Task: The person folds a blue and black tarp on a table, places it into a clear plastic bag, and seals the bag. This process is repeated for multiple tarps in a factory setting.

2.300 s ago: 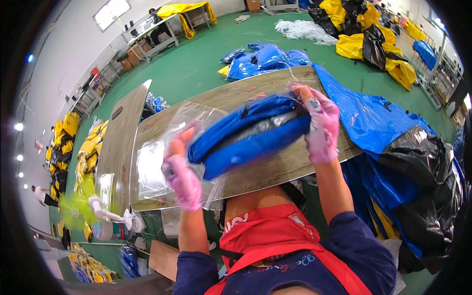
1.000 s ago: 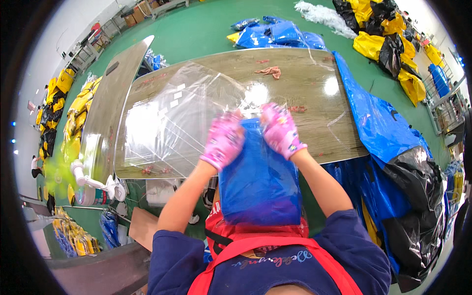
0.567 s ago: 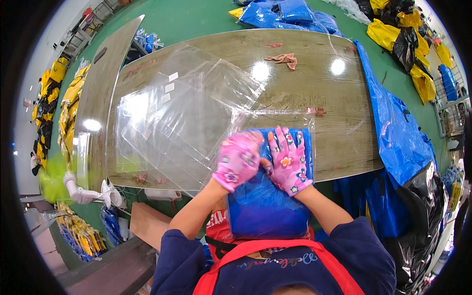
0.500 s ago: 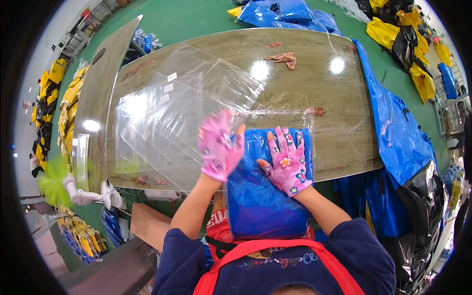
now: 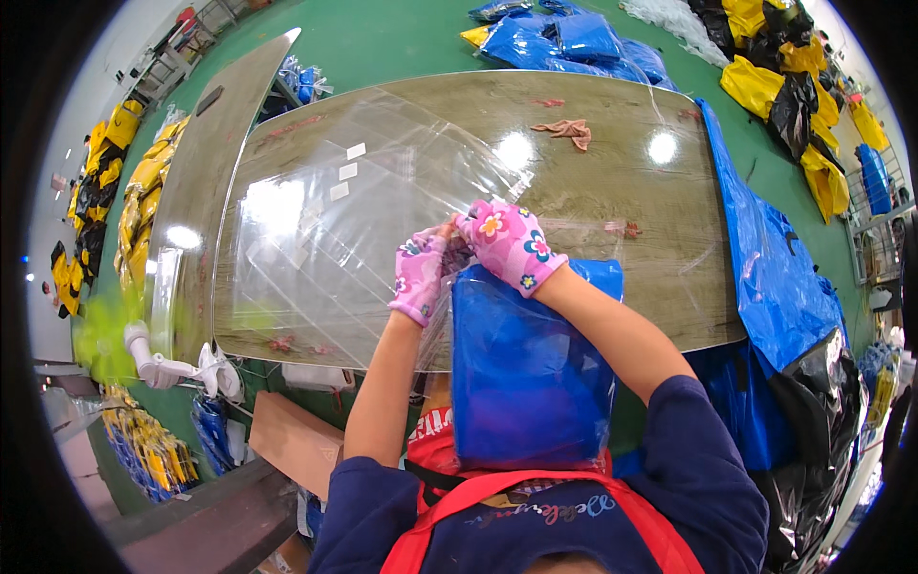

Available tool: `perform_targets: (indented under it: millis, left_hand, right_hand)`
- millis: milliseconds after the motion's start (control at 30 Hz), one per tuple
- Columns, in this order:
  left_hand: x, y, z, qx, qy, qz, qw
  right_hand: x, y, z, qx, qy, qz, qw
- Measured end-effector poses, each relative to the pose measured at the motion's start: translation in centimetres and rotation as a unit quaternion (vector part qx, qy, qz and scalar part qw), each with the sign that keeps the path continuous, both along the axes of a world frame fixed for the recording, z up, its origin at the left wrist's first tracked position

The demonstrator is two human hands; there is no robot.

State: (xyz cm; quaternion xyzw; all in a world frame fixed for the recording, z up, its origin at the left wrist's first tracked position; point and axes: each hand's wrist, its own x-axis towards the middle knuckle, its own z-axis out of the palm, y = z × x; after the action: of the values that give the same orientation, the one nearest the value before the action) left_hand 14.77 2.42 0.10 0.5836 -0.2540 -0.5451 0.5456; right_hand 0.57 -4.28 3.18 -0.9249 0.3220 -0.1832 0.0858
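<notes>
A blue folded sheet in a clear plastic bag [image 5: 535, 373] lies against my front, over the near edge of the table [image 5: 660, 297]. At the bag's upper left corner, my left hand [image 5: 419, 277] and my right hand [image 5: 512, 244] meet, both in pink flowered gloves with bare fingertips. Their fingers are closed together on the clear plastic there. The exact grip is partly hidden behind the gloves. Left of the hands, several flat clear plastic bags [image 5: 368, 244] overlap on the tabletop, with small white labels [image 5: 348, 171] on them.
A brown cloth [image 5: 572, 132] lies at the table's far side. Blue sheeting [image 5: 765, 249] hangs over the right edge. To the left are a blurred green fan [image 5: 113, 342] and a cardboard box [image 5: 296, 442]. Blue packages [image 5: 585, 38] are piled on the floor beyond the table.
My right hand has lifted off the blue bundle and moved up and left to meet my left hand. Their fingers have closed on the bag's corner. The whole view has shifted slightly.
</notes>
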Motion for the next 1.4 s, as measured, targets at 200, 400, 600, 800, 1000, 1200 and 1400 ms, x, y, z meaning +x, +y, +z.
perform_targets:
  millis: [200, 400, 600, 800, 1000, 1200, 1400]
  left_hand:
    - [-0.9, 3.2, 4.9, -0.105, -0.121, 0.034, 0.987]
    - [-0.9, 5.6, 9.9, -0.132, -0.198, 0.049, 0.970]
    - [-2.2, 8.3, 11.5, -0.252, 0.007, 0.165, 0.953]
    - [-0.8, 9.8, 11.4, -0.274, 0.018, 0.125, 0.953]
    - [3.6, 9.3, 12.4, -0.163, -0.191, 0.076, 0.965]
    - [2.5, 11.8, 15.0, -0.190, 0.133, 0.091, 0.969]
    - [3.3, 12.5, 12.0, -0.345, 0.068, -0.024, 0.936]
  right_hand:
    - [0.7, -0.8, 4.7, -0.093, 0.011, 0.149, 0.984]
    - [-2.6, -5.6, 9.3, -0.023, -0.092, -0.058, 0.994]
    - [-23.5, -14.1, 18.3, -0.224, -0.550, -0.388, 0.705]
    - [-14.4, -0.6, 14.2, 0.423, -0.169, -0.109, 0.884]
    - [-14.2, 0.0, 14.0, 0.547, -0.413, -0.091, 0.722]
    - [-13.8, 3.4, 13.0, 0.574, -0.602, -0.052, 0.553]
    - [-16.7, 6.1, 12.5, 0.510, -0.607, 0.076, 0.604]
